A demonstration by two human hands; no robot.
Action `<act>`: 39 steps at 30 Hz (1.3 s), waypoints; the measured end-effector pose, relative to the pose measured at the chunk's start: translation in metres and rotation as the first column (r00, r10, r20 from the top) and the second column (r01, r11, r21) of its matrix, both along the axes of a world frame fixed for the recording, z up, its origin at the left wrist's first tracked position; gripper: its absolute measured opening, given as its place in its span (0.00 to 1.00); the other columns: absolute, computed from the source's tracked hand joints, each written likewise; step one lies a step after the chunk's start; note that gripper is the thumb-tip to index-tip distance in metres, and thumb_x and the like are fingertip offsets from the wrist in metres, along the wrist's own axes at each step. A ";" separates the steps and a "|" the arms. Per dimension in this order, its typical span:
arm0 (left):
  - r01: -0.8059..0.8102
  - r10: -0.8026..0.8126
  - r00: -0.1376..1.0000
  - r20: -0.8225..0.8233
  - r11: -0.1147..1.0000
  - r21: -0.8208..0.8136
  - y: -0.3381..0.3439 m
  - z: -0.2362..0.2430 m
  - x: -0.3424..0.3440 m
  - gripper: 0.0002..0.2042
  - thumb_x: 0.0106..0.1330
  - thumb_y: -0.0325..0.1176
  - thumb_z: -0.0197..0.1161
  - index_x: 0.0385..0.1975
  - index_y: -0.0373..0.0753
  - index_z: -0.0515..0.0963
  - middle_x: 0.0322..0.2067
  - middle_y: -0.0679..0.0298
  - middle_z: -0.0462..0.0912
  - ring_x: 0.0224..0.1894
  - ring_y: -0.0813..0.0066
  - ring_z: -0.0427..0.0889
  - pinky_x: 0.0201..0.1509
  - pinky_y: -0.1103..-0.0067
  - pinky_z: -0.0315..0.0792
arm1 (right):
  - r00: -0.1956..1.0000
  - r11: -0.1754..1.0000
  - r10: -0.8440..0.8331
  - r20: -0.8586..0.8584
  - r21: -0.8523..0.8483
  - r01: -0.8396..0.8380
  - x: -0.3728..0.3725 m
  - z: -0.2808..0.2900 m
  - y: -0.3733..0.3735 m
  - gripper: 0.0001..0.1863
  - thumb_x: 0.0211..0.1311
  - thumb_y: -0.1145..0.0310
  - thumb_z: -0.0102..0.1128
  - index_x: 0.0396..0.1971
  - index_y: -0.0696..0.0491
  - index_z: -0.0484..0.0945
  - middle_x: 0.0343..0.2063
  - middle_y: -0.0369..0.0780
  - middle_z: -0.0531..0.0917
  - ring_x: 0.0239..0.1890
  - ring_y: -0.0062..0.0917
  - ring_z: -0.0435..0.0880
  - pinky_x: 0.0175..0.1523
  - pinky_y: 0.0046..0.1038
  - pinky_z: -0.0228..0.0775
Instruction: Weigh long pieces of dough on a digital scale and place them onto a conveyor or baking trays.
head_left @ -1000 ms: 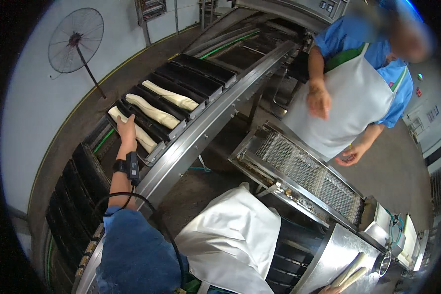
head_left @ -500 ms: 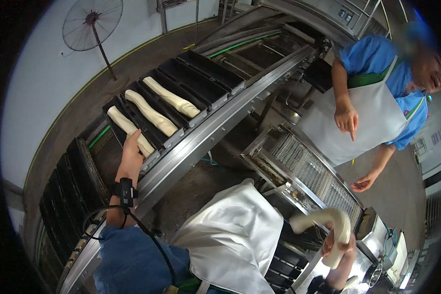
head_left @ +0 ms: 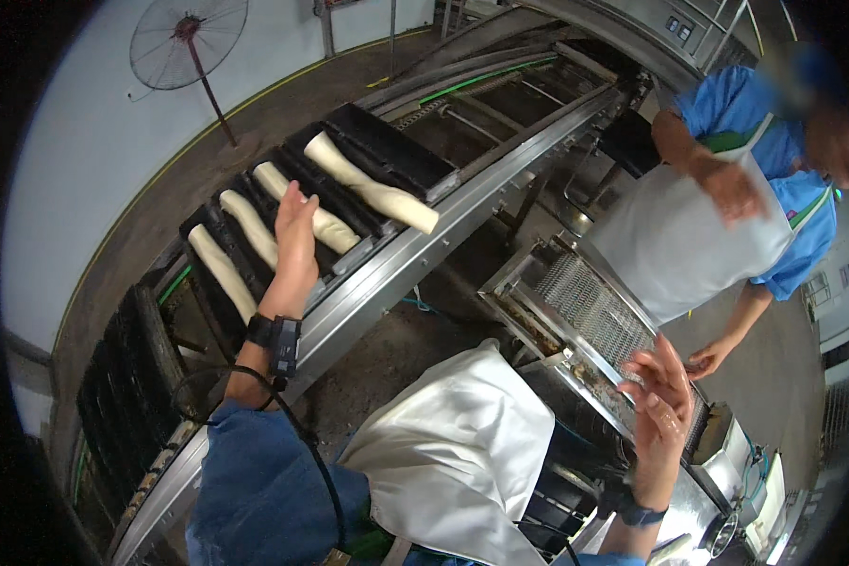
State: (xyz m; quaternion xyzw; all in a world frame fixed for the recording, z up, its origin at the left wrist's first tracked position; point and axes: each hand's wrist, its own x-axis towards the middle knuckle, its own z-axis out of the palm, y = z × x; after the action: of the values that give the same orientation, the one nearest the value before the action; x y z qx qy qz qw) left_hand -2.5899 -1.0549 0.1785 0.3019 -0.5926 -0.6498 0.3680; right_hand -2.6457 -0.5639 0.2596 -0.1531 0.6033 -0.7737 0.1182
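Observation:
Several long, pale dough rolls lie in a row of black loaf pans. My left hand is over the pans with its fingers stretched out, at the third dough roll; whether it touches the dough I cannot tell. Left of it lie a dough roll and another dough roll. The rightmost dough roll lies askew, its near end jutting over the pan edge. My right hand is raised beside the mesh conveyor, fingers apart, holding nothing.
A metal conveyor rail runs along the pans. More black pans stand at lower left. A co-worker in a white apron stands across the mesh conveyor, one hand blurred. A large fan stands by the wall.
The dough roll has left my right hand, which is now empty. A fourth roll lies in the pans. My left hand has moved up and right, off the leftmost roll. The co-worker's hand has risen.

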 end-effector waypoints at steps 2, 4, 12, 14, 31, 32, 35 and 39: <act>0.095 -0.095 0.995 0.007 0.995 0.006 -0.002 -0.020 -0.026 0.35 0.69 0.41 0.57 0.72 0.38 0.50 0.72 0.50 0.48 0.75 0.63 0.44 0.75 0.70 0.40 | 0.942 0.890 -0.335 0.016 0.335 0.310 0.001 -0.046 0.079 0.32 0.58 0.74 0.60 0.64 0.60 0.65 0.54 0.48 0.76 0.57 0.32 0.76 0.61 0.32 0.68; 0.141 -0.140 0.990 -0.018 0.988 0.061 0.011 -0.023 -0.049 0.35 0.68 0.38 0.57 0.71 0.34 0.49 0.72 0.49 0.48 0.75 0.63 0.45 0.75 0.71 0.41 | 0.808 0.530 -0.522 -0.274 0.637 0.559 0.033 -0.144 0.225 0.33 0.58 0.77 0.57 0.66 0.59 0.61 0.59 0.49 0.72 0.57 0.38 0.75 0.59 0.34 0.68; -0.056 -0.007 0.983 0.181 0.939 0.341 -0.002 -0.031 -0.060 0.40 0.56 0.32 0.68 0.68 0.32 0.54 0.59 0.46 0.63 0.53 0.53 0.74 0.53 0.64 0.74 | 0.951 -0.879 -0.293 -0.097 0.419 -0.228 0.325 -0.183 0.354 0.29 0.60 0.54 0.56 0.57 0.56 0.75 0.61 0.57 0.68 0.59 0.41 0.73 0.65 0.44 0.57; 0.002 -0.031 0.999 0.045 0.844 0.536 -0.028 -0.051 -0.046 0.24 0.61 0.30 0.65 0.55 0.33 0.65 0.47 0.52 0.71 0.46 0.56 0.77 0.51 0.60 0.75 | 0.892 -0.727 -0.423 -0.156 0.647 -0.231 0.327 -0.171 0.331 0.29 0.59 0.55 0.57 0.57 0.57 0.74 0.58 0.56 0.69 0.56 0.40 0.74 0.61 0.42 0.59; -0.026 0.037 0.982 0.184 0.998 -0.062 -0.149 -0.103 0.073 0.17 0.61 0.20 0.57 0.50 0.30 0.72 0.44 0.52 0.74 0.46 0.54 0.76 0.54 0.67 0.72 | 0.706 0.914 0.393 0.590 -0.162 -0.373 0.062 0.028 -0.015 0.34 0.47 0.67 0.58 0.57 0.65 0.65 0.29 0.44 0.77 0.20 0.28 0.79 0.27 0.28 0.76; 0.272 0.120 0.896 0.428 0.614 -0.741 -0.132 -0.100 0.084 0.17 0.61 0.18 0.54 0.51 0.31 0.74 0.51 0.50 0.74 0.54 0.54 0.74 0.59 0.70 0.68 | 0.678 0.892 0.433 0.595 -0.173 -0.418 0.046 0.034 -0.058 0.33 0.51 0.68 0.60 0.57 0.64 0.62 0.30 0.45 0.77 0.24 0.30 0.80 0.29 0.29 0.76; 0.108 0.038 0.953 0.302 0.886 -0.452 -0.169 -0.182 0.145 0.24 0.62 0.19 0.54 0.61 0.34 0.68 0.61 0.49 0.67 0.62 0.56 0.69 0.66 0.71 0.63 | 0.474 0.692 0.691 0.546 -0.310 -0.651 0.023 0.019 -0.157 0.36 0.60 0.70 0.60 0.64 0.62 0.53 0.37 0.49 0.78 0.32 0.31 0.82 0.35 0.31 0.78; -0.207 0.121 0.965 0.234 0.899 0.386 -0.049 -0.054 0.054 0.33 0.60 0.19 0.56 0.69 0.37 0.58 0.68 0.50 0.58 0.68 0.59 0.63 0.70 0.73 0.58 | 0.240 0.394 0.893 0.381 -0.400 -0.828 0.007 -0.007 -0.186 0.41 0.65 0.80 0.55 0.73 0.52 0.43 0.50 0.46 0.78 0.41 0.28 0.82 0.49 0.29 0.76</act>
State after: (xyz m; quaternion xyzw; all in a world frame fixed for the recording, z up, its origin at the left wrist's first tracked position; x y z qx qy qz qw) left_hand -2.5356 -1.1037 0.1246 0.4860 -0.4513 -0.6909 0.2879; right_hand -2.6390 -0.7503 0.2524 -0.2387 0.3122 -0.6208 0.6784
